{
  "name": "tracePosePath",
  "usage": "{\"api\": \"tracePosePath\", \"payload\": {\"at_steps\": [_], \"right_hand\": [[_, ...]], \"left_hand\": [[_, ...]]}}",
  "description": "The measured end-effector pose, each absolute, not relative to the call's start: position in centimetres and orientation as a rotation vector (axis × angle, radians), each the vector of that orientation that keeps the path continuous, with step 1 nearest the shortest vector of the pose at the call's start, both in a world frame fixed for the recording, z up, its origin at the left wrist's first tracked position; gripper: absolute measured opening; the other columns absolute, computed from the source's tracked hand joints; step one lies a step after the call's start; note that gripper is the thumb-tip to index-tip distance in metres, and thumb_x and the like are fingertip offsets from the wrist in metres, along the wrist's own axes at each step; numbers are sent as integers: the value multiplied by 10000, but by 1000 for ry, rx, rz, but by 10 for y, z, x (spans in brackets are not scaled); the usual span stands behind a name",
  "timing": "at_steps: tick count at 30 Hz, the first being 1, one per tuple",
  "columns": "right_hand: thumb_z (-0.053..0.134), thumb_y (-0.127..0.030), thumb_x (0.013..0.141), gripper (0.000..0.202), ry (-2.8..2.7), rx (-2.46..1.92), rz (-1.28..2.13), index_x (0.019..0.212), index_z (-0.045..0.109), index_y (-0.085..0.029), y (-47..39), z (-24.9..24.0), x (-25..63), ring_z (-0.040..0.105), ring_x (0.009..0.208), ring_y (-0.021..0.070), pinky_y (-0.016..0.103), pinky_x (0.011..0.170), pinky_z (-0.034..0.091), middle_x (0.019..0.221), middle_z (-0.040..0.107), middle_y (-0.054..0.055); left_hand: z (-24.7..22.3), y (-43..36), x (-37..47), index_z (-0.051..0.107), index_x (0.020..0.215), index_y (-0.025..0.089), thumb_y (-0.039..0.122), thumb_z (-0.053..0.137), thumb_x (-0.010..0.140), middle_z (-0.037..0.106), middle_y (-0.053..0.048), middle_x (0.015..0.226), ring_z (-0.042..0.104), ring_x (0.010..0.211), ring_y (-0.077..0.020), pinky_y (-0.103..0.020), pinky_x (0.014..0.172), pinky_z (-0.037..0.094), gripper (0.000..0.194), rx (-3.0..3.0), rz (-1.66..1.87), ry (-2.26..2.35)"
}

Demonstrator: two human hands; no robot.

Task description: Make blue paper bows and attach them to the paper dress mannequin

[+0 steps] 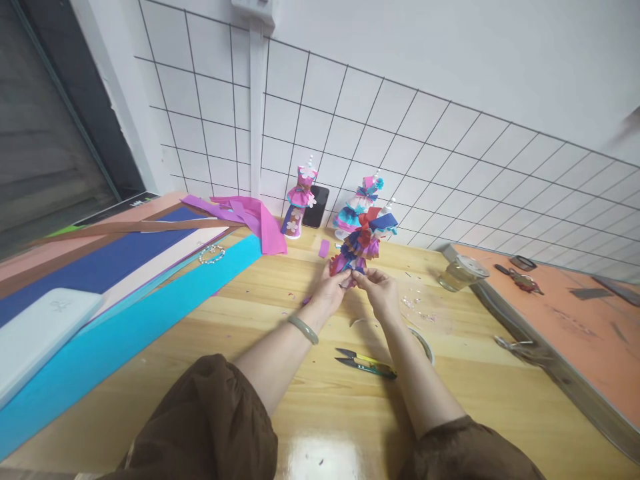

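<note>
A small dress form in a ruffled crepe-paper dress (pixel 367 239) of red, blue, orange and purple leans away from me, above the wooden table. My left hand (pixel 331 291) is closed at its lower left edge, with a bangle on the wrist. Beside it, my right hand (pixel 379 291) pinches the lower right edge, at a bit of dark blue paper (pixel 358 271). The fingertips of the two hands nearly meet, and the fingers partly hide the hem. Thread snips (pixel 365 364) lie on the table below, between my forearms.
Two more dressed forms stand behind, a pink one (pixel 301 200) and a turquoise one (pixel 350 217), near a phone (pixel 316 207). Crepe-paper sheets (pixel 190 290) and a white box (pixel 47 333) cover the left. Rightward are tape (pixel 424 343), small beads (pixel 419 310) and a glass jar (pixel 463 273).
</note>
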State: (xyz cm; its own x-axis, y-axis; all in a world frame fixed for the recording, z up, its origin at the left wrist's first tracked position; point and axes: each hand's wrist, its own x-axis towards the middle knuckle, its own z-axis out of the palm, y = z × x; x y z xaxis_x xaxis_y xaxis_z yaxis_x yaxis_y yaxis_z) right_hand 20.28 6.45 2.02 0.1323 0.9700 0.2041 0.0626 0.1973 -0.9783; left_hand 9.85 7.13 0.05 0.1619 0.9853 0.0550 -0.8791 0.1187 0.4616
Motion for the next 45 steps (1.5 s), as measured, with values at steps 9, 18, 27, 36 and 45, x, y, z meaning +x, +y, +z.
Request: {"api": "tracePosePath", "payload": {"at_steps": [9, 18, 27, 36, 45], "right_hand": [[726, -310, 561, 251, -1202, -1119, 963, 719, 616, -150, 64, 21, 203, 567, 537, 101, 224, 551, 442, 617, 634, 10], [715, -327, 580, 258, -1142, -1071, 1127, 771, 636, -172, 62, 21, 207, 576, 581, 99, 218, 572, 462, 678, 643, 10], [698, -409, 566, 336, -1181, -1134, 1037, 786, 627, -165, 57, 27, 204, 581, 598, 121, 249, 575, 469, 720, 646, 31], [692, -367, 586, 255, -1286, -1121, 916, 698, 618, -150, 58, 25, 199, 533, 542, 100, 232, 544, 423, 611, 605, 5], [693, -377, 579, 265, -1271, -1130, 911, 688, 615, -148, 58, 26, 198, 528, 519, 100, 237, 535, 423, 590, 605, 5]], "left_hand": [[-1, 72, 98, 457, 983, 213, 85, 630, 612, 605, -17, 843, 581, 692, -119, -274, 656, 427, 430, 438, 1395, 277], [-4, 75, 98, 458, 976, 213, 86, 635, 612, 606, -23, 874, 583, 741, -129, -289, 679, 440, 424, 440, 1396, 290], [-1, 71, 96, 473, 1003, 222, 125, 636, 630, 611, -27, 902, 588, 758, -139, -294, 683, 443, 418, 454, 1393, 279], [-1, 71, 97, 471, 1038, 220, 109, 631, 620, 617, -28, 882, 588, 713, -126, -278, 671, 435, 460, 464, 1393, 290], [-2, 71, 97, 471, 1005, 214, 117, 634, 623, 612, -22, 873, 582, 717, -120, -268, 669, 424, 426, 472, 1398, 277]]}}
